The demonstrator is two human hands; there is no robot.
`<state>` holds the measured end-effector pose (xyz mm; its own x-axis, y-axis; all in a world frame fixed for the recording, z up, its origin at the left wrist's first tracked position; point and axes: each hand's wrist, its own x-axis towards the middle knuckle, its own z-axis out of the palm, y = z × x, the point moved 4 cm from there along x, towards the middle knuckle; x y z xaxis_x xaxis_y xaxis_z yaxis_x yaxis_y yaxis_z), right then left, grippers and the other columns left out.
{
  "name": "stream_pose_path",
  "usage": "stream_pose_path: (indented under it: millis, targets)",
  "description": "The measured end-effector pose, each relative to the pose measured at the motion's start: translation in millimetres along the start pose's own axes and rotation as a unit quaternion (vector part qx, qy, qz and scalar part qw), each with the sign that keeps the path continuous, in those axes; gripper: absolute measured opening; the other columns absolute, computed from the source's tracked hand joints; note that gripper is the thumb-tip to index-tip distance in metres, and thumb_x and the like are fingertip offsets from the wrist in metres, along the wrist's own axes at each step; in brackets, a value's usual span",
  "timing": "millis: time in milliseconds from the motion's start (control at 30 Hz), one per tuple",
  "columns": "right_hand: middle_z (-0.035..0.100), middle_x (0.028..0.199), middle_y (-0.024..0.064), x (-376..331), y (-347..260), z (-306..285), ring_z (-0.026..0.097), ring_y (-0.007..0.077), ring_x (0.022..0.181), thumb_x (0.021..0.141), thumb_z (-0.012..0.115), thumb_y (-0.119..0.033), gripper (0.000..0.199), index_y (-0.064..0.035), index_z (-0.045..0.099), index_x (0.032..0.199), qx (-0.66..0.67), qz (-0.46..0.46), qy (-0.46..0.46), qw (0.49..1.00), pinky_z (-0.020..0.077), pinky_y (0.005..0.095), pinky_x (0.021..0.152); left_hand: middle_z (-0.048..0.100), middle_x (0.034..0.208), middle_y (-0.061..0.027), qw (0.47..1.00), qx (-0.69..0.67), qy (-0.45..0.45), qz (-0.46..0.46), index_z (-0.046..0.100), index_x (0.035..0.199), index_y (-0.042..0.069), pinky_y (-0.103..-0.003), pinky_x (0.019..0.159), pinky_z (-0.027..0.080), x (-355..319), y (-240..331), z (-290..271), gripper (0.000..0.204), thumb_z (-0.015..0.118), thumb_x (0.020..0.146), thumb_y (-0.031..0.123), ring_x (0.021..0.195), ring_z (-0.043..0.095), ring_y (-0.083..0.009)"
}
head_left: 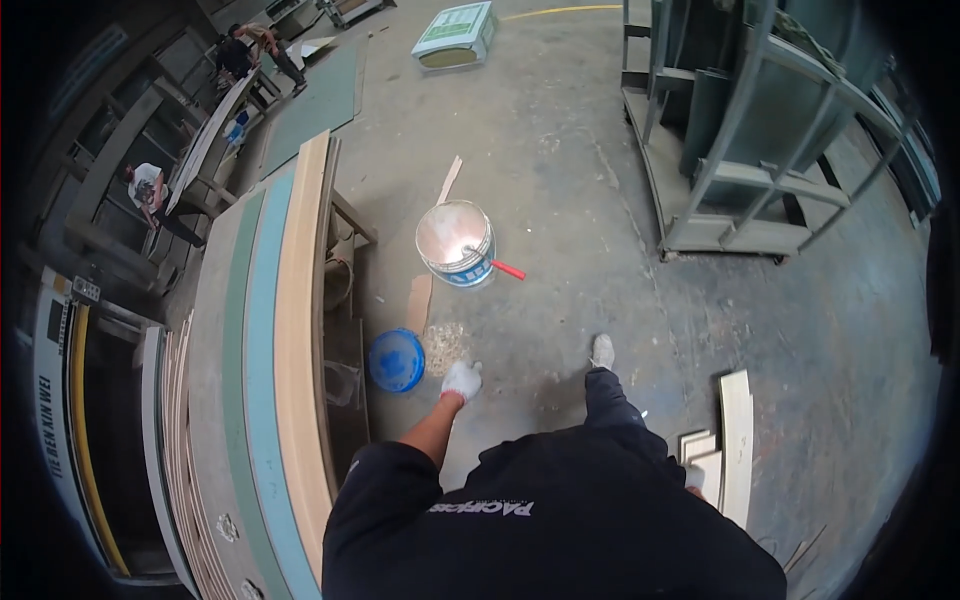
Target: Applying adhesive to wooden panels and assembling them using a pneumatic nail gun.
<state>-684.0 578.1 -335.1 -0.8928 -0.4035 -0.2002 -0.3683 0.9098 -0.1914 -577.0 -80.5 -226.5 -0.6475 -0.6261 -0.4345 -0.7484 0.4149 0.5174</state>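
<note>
My left hand [462, 382], in a white glove, hangs over the floor with its fingers curled in; nothing shows in it. Closest to it are a blue round lid or bucket [397, 360] and a patch of pale crumbs [447, 348] on the concrete. Beyond stands an open bucket [458, 243] coated inside with something whitish, with a red-handled tool [508, 270] leaning over its rim. My right hand [693, 477] is low at my right side, beside pale boards [737, 440]; my dark shirt covers most of it, so its fingers are hidden.
On my left runs a long bench stacked with boards [300, 250]. A wheeled metal rack [740, 180] holding panels stands at the far right. A wrapped pack [454, 36] lies at the back. Several people work at tables [205, 140] far left. Cardboard strips [418, 303] lie near the bucket.
</note>
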Motion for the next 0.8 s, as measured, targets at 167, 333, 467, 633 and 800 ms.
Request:
stream_pose_path:
  millis: [167,333,467,633,800]
  targets:
    - [0.071,0.087,0.0208,234,-39,-21,0.071,0.0366,0.083,0.098,0.046,-0.038,0.045,-0.0029,0.071,0.088,-0.072,0.033,-0.15,0.985,0.0541,0.0491,0.076,0.069,0.107,-0.026,0.996,0.046,0.066,0.033,0.071,0.11,0.005,-0.052,0.091,0.052,115,74,-11,0.035,0.055,0.096,0.034,0.103,0.066,-0.044]
    - [0.064,0.072,0.0274,458,-92,-116,0.064,0.0446,0.075,0.107,0.031,-0.05,0.073,0.0037,0.067,0.073,0.209,0.277,-0.145,0.927,0.0471,0.0534,0.072,0.07,0.107,-0.0234,0.997,0.039,0.036,-0.05,0.071,0.105,0.005,-0.053,0.091,0.05,201,183,-59,0.045,0.047,0.099,0.043,0.104,0.066,-0.0436]
    - [0.066,0.073,0.0229,679,-236,-241,0.064,0.0429,0.07,0.105,0.042,-0.047,0.059,0.0015,0.066,0.082,0.174,-0.107,0.005,0.979,0.0494,0.0495,0.069,0.07,0.106,-0.0231,0.996,-0.028,0.006,-0.083,0.071,0.108,0.004,-0.052,0.091,0.051,293,243,-116,0.048,0.046,0.099,0.044,0.103,0.066,-0.044]
    - [0.07,0.111,0.0175,818,-471,-341,0.068,0.032,0.098,0.102,0.052,-0.018,0.026,-0.0036,0.065,0.119,0.352,-0.214,0.101,0.905,0.051,0.0419,0.089,0.068,0.112,-0.0274,0.973,-0.136,0.099,0.161,0.068,0.111,-0.001,-0.05,0.095,0.048,476,346,-143,0.041,0.05,0.098,0.033,0.108,0.065,-0.0416]
    - [0.068,0.118,0.0158,890,-658,-409,0.064,0.0323,0.11,0.1,0.052,-0.015,0.025,-0.0041,0.065,0.117,0.375,-0.397,0.17,0.82,0.048,0.0428,0.097,0.072,0.098,-0.0243,0.908,-0.073,-0.069,0.406,0.07,0.104,-0.004,-0.043,0.084,0.052,620,452,-191,0.027,0.06,0.086,0.014,0.092,0.068,-0.0345]
